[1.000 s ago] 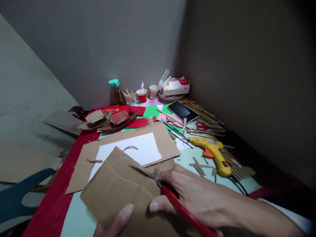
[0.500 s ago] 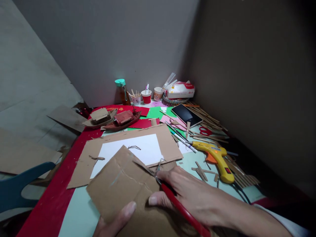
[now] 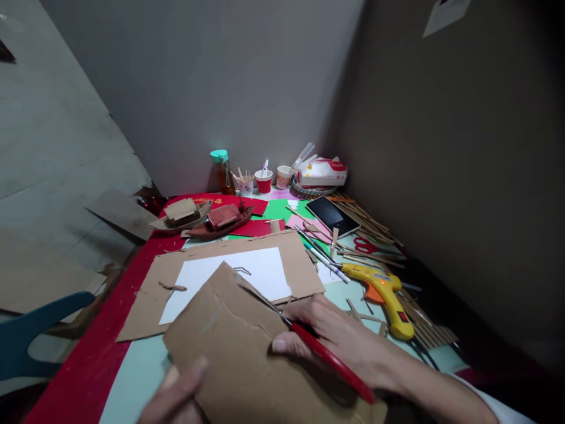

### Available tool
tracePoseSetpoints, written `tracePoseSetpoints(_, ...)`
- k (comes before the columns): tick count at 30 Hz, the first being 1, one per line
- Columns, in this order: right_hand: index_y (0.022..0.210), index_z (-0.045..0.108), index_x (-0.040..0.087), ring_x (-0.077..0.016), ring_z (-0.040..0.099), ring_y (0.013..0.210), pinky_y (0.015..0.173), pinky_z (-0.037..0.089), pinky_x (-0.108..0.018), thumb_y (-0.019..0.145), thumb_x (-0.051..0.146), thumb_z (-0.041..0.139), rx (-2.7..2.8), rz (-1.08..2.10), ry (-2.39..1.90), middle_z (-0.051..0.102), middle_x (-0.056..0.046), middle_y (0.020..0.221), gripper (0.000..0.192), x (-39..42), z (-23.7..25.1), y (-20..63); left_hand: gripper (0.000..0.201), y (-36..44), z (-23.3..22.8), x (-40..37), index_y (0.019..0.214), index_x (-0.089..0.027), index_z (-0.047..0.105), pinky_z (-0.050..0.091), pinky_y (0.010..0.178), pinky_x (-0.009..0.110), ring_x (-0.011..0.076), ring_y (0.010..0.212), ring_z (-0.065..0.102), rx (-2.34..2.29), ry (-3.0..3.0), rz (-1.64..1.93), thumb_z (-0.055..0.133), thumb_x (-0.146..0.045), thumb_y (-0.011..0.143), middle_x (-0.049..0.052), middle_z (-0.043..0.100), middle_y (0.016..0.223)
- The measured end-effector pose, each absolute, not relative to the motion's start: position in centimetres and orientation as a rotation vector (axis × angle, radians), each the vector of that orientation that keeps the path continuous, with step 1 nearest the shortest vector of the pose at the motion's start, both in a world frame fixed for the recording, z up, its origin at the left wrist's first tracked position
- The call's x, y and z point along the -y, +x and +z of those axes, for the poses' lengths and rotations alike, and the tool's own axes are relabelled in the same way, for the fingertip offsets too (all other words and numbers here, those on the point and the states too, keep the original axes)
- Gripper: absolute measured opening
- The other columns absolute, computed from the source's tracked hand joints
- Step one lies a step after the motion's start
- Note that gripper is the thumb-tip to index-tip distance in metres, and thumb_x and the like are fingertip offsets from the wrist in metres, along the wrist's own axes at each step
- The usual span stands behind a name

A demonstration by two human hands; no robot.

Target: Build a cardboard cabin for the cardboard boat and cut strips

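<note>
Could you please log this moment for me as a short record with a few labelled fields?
Right hand: grips a red-handled knife, blade on the cardboard piece
Left hand: holds the cardboard piece's near left edge
Beneath: cardboard sheet bearing white paper
Right of hands: yellow glue gun
Farther back: phone, red scissors, two model boats, cups

I could read nothing: the gold marks on the flat red paper sheet (image 3: 210, 201) and the print on the white-and-red tissue pack (image 3: 322, 172) were too blurred
</note>
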State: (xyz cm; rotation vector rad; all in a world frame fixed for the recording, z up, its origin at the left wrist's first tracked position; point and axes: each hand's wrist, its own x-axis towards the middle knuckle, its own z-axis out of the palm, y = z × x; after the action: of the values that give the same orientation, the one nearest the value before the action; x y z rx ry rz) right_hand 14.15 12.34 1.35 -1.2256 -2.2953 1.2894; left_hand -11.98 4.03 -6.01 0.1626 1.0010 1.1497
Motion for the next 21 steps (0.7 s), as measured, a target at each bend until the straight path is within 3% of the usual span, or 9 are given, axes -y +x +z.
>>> tracePoseSetpoints(3,0.082,0.061,0.020,-0.0211,0.057,0.083,0.070,0.038,-0.027,0.094,0.069,0.055,2.380,1.227,-1.278,0.058,-0.003,0.084,0.051,-12.3,2.3,14.6,0.054,-14.3,-3.4,-6.0,0.126,-0.031,0.073,0.062,0.086,0.029,0.0272,0.106,0.075,-1.107,0.352,1.281,0.085,-0.040,0.074,0.004,0.083,0.111)
tracePoseSetpoints(7,0.084,0.064,0.021,-0.0204,0.057,0.076,0.063,0.038,-0.026,0.094,0.065,0.058,2.473,1.171,-1.256,0.060,-0.004,0.080,0.046,-11.4,2.9,14.6,0.048,-15.6,0.3,-8.7,0.103,-0.027,0.083,0.061,0.072,0.028,0.0285,0.086,0.078,-1.166,0.893,0.936,0.094,-0.045,0.061,0.007,0.084,0.092)
tracePoseSetpoints(10,0.081,0.062,0.023,-0.0174,0.053,0.066,0.057,0.034,-0.025,0.093,0.063,0.061,2.489,1.145,-1.221,0.058,0.000,0.071,0.042,-10.7,3.2,14.5,0.038,-14.8,1.2,-9.6,0.098,-0.022,0.085,0.061,0.066,0.029,0.0264,0.073,0.078,-1.138,0.939,0.816,0.090,-0.043,0.067,0.008,0.084,0.085)
tracePoseSetpoints(15,0.094,0.069,0.024,-0.0173,0.054,0.069,0.058,0.036,-0.025,0.081,0.065,0.074,2.439,1.149,-1.169,0.064,0.000,0.085,0.042,-9.9,4.0,14.9,0.035,-12.7,1.0,-8.9,0.103,-0.025,0.084,0.060,0.073,0.030,0.0269,0.083,0.077,-1.107,0.885,0.780,0.086,-0.042,0.072,0.008,0.083,0.092)
tracePoseSetpoints(21,0.122,0.071,0.025,-0.0225,0.064,0.083,0.072,0.048,-0.028,0.088,0.059,0.068,2.423,1.251,-1.153,0.069,-0.006,0.099,0.048,-9.7,4.6,15.7,0.032,-12.2,1.0,-7.7,0.107,-0.029,0.082,0.059,0.076,0.030,0.0269,0.090,0.077,-1.112,0.854,0.793,0.083,-0.039,0.076,0.006,0.083,0.097)
